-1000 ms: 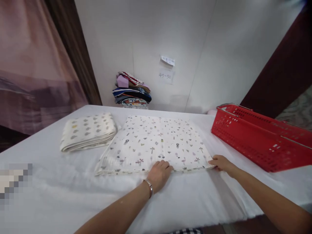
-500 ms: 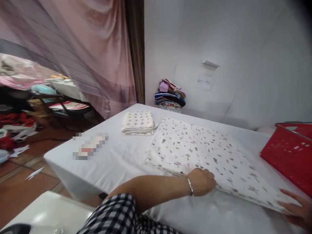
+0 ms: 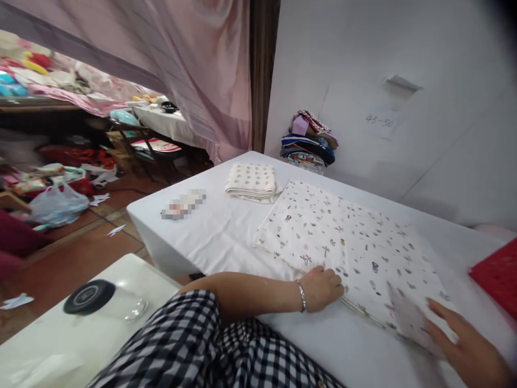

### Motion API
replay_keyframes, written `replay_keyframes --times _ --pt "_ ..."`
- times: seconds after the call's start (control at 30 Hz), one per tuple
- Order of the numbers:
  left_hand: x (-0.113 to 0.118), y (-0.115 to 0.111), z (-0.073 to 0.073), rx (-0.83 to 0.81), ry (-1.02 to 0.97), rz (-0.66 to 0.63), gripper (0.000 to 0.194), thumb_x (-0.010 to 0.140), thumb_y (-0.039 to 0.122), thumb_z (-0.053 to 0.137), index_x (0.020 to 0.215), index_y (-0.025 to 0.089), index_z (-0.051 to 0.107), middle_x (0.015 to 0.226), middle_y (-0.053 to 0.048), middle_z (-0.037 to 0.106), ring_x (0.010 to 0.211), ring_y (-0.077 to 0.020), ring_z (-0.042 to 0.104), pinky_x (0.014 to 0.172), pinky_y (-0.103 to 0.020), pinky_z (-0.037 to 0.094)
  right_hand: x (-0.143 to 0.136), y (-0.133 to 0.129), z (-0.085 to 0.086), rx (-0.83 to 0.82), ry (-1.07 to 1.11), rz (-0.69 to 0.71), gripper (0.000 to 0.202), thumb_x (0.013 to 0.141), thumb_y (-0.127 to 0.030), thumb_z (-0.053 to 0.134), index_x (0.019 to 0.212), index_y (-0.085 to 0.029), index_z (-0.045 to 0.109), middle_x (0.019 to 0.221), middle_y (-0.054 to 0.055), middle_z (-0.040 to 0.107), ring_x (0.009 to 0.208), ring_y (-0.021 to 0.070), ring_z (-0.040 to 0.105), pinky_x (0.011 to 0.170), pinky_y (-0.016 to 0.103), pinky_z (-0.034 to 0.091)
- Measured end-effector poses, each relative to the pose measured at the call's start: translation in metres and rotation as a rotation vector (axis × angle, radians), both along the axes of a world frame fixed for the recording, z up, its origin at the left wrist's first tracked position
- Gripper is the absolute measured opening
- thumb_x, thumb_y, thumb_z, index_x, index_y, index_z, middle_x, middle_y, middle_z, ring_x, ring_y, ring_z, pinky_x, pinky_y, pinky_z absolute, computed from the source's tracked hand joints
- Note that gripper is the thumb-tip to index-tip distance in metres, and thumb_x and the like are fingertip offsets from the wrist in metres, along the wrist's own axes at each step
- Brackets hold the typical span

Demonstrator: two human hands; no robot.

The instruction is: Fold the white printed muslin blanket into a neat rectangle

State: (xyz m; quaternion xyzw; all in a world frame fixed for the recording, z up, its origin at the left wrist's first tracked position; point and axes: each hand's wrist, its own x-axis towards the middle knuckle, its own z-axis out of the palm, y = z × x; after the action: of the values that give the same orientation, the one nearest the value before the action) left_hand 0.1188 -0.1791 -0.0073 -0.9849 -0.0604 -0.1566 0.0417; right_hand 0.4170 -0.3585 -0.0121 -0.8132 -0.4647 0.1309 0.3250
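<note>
A white cloth (image 3: 363, 237) with small plant and leaf prints lies flat in folded layers on the white-covered table (image 3: 226, 253). At its near edge, my left hand (image 3: 323, 288) has its fingers curled over the fabric, with a silver bracelet at the wrist. My right hand (image 3: 472, 345), partly blurred, grips the near right corner between thumb and fingers. That corner is raised and folds inward, away from the table. Farther back on the left sits a folded cream cloth (image 3: 251, 180) with a grey pattern, close to the printed cloth's far left corner.
A pixelated item (image 3: 183, 205) lies at the table's left side. A red basket (image 3: 498, 275) stands at the right edge. Folded clothes (image 3: 309, 143) are stacked by the wall. On a white stool (image 3: 36, 328) at lower left lies a clear jar with a black lid (image 3: 89, 296). A pink curtain (image 3: 210, 70) hangs behind.
My right hand has lifted the cloth's near right corner and brought it inward to the left. My left hand stays at the near edge. The camera view has swung left.
</note>
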Motion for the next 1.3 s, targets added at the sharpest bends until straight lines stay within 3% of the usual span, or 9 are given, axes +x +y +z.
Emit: replay_keyframes --times 0.1,0.17,0.27,0.37,0.47,0.63,0.9,1.1,1.3 --pt "-0.019 0.011 0.003 -0.010 0.022 0.087 0.011 0.079 0.014 0.049 0.090 0.014 0.052 0.090 -0.007 0.053 0.082 -0.0183 0.046 0.066 -0.032 0.034 -0.065 0.040 0.020 -0.069 -0.133 0.210 0.041 0.076 -0.054 0.049 0.113 -0.037 0.054 0.130 0.004 0.049 0.121 0.0277 0.043 0.075 0.040 0.055" --pt "-0.033 0.018 0.004 -0.029 0.039 0.147 0.010 0.080 0.014 0.048 0.089 0.015 0.052 0.091 -0.007 0.053 0.082 -0.0184 0.045 0.067 -0.033 0.033 -0.101 0.066 0.025 -0.064 -0.236 0.369 0.045 0.081 -0.052 0.044 0.121 -0.032 0.052 0.134 0.003 0.046 0.123 0.0276 0.042 0.088 0.042 0.051" --pt "-0.055 0.030 0.006 -0.067 0.058 0.244 0.009 0.082 0.014 0.047 0.090 0.016 0.052 0.092 -0.007 0.054 0.084 -0.0188 0.045 0.068 -0.033 0.033 -0.132 0.094 0.017 -0.061 -0.363 0.600 0.051 0.085 -0.048 0.043 0.132 -0.028 0.044 0.139 0.003 0.040 0.128 0.0267 0.036 0.102 0.046 0.039" --pt "-0.077 0.041 0.007 -0.095 0.045 0.349 0.009 0.083 0.013 0.045 0.088 0.016 0.052 0.091 -0.007 0.054 0.084 -0.0192 0.045 0.069 -0.033 0.033 -0.141 0.105 0.002 -0.059 -0.444 0.753 0.053 0.085 -0.049 0.045 0.133 -0.025 0.042 0.141 0.005 0.037 0.130 0.0275 0.032 0.105 0.050 0.033" --pt "-0.098 0.052 0.008 -0.107 0.035 0.458 0.010 0.083 0.012 0.044 0.084 0.017 0.053 0.090 -0.006 0.054 0.084 -0.0196 0.045 0.069 -0.034 0.033 -0.142 0.108 -0.005 -0.081 -0.463 0.772 0.052 0.086 -0.049 0.044 0.133 -0.025 0.043 0.142 0.006 0.034 0.131 0.0280 0.030 0.105 0.051 0.032" --pt "-0.130 0.071 0.010 -0.124 0.001 0.601 0.012 0.083 0.010 0.044 0.081 0.017 0.053 0.090 -0.006 0.055 0.084 -0.0193 0.046 0.071 -0.034 0.035 -0.157 0.120 0.011 -0.089 -0.386 0.761 0.045 0.088 -0.045 0.043 0.128 -0.025 0.049 0.140 0.005 0.038 0.130 0.0267 0.032 0.104 0.049 0.034" --pt "-0.176 0.081 0.014 -0.302 -0.109 0.913 0.017 0.088 0.019 0.040 0.096 0.020 0.056 0.096 -0.004 0.058 0.090 -0.0173 0.053 0.070 -0.029 0.039 -0.232 0.182 0.027 0.110 -0.243 0.873 0.031 0.089 -0.033 0.044 0.114 -0.022 0.058 0.118 0.008 0.058 0.110 0.0234 0.051 0.094 0.044 0.043" --pt "-0.184 0.079 0.016 -0.487 -0.147 1.051 0.020 0.089 0.029 0.040 0.095 0.022 0.057 0.091 -0.001 0.061 0.081 -0.0158 0.058 0.064 -0.027 0.038 -0.285 0.217 0.022 0.128 -0.402 0.895 0.028 0.082 -0.033 0.056 0.106 -0.020 0.058 0.094 0.008 0.058 0.090 0.0228 0.051 0.078 0.037 0.045" --pt "-0.170 0.081 0.023 -0.580 -0.046 1.060 0.029 0.089 0.032 0.035 0.083 0.020 0.061 0.090 -0.004 0.060 0.080 -0.0158 0.060 0.065 -0.026 0.038 -0.305 0.225 0.022 -0.018 -0.593 0.854 0.028 0.081 -0.034 0.056 0.105 -0.020 0.053 0.092 0.006 0.053 0.087 0.0206 0.049 0.074 0.031 0.042"
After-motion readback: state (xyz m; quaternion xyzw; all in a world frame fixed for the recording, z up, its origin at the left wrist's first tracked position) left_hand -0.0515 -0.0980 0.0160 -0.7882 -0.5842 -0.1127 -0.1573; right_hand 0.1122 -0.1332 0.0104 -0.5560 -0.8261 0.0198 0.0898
